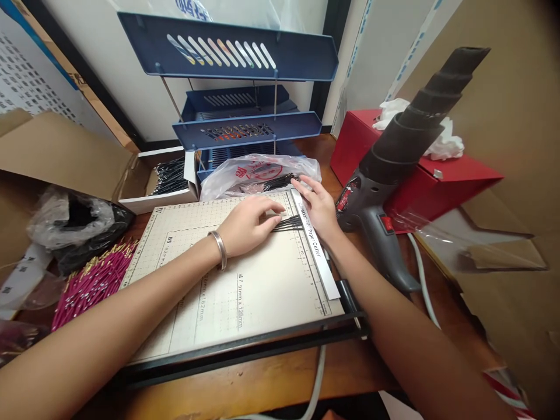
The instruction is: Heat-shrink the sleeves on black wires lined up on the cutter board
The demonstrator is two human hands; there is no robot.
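A paper cutter [245, 291] with a gridded cream board lies on the wooden desk. My left hand [247, 224], with a silver bangle at the wrist, presses a bundle of thin black strands [289, 223] flat on the board. My right hand [318, 205] rests open on the cutter's white ruler strip [315, 248], fingers spread and touching the far end of the strands. The fingers of my left hand are curled down onto the bundle.
A grey heat gun [394, 169] lies right of the cutter, before a red box [415, 169]. A plastic bag of black strands [258, 174] and blue stacked trays [245, 122] stand behind. Pink wires [90, 283], a white box of black strands [168, 181] and cardboard lie left.
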